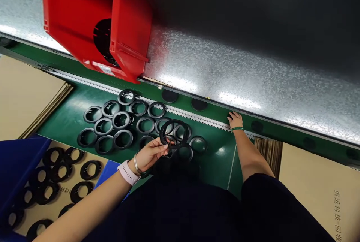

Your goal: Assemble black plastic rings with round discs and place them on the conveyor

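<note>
— Any writing you can read here?

— Only a little. On the cardboard sheet (323,189), well off to the right of the right hand (235,120) and nearer the person, a column of printed characters (338,215) runs down the edge; they look Chinese, too small to read.

— Anything near the left hand (149,154)?

— Below and left of its grip, a few printed characters (65,190) on the cardboard in the blue bin (17,159), unreadable. The red bin (92,21) has a pale label (108,70), illegible.
</note>
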A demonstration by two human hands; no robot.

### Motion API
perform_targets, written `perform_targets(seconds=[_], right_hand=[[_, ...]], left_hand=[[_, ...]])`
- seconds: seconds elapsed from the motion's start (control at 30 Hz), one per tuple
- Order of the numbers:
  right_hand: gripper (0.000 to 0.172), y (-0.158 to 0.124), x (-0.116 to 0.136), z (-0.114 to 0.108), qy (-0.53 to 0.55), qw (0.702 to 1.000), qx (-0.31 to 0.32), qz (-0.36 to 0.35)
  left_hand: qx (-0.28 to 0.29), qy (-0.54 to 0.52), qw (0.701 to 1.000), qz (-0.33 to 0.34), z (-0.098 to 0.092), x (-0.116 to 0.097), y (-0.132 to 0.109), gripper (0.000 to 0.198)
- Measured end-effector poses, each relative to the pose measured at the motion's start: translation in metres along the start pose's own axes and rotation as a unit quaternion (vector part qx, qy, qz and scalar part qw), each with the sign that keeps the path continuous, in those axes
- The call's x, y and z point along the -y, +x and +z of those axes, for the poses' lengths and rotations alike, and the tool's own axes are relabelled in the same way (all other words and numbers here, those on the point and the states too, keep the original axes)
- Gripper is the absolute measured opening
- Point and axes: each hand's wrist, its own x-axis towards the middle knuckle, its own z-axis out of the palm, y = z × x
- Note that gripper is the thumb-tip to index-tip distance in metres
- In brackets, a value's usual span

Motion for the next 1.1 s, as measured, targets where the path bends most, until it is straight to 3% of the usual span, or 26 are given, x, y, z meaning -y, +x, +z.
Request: perform_targets(seconds=[0.13,0.3,0.4,0.53,0.63,0.77,0.93,1.1], right_hand=[[0.038,0.004,-0.022,0.001,0.039,0.999,0.000,-0.013],[0.016,0.007,-0.027,0.002,0.089,0.994,-0.058,0.007],[0.004,0.007,-0.015,0.001,0.118,0.989,-0.083,0.008],[0.010,-0.011,0.024,-0.001,0.172,0.980,-0.098,-0.005],[0.005,-0.048,0.071,-0.001,0.232,0.967,-0.103,-0.030],[0.004,-0.128,0.142,-0.011,0.322,0.936,-0.098,-0.097],[0.008,-0.240,0.217,-0.053,0.402,0.890,-0.069,-0.206],[0.015,-0.318,0.274,-0.082,0.370,0.835,-0.113,-0.391]], left_hand=[[-0.006,0.018,1.000,-0.006,0.000,0.000,-0.007,0.032],[-0.041,-0.015,0.998,-0.039,-0.001,0.000,-0.021,0.042],[-0.062,-0.085,0.988,-0.111,-0.003,0.002,-0.035,0.043],[-0.049,-0.088,0.987,-0.128,-0.007,0.007,-0.056,0.050],[-0.025,-0.042,0.989,-0.136,-0.007,0.011,-0.069,0.051],[0.007,0.045,0.990,-0.134,-0.005,0.013,-0.079,0.040],[0.090,0.232,0.968,-0.044,-0.017,0.019,-0.090,0.045],[0.099,0.226,0.969,0.028,-0.034,0.030,-0.111,0.055]])
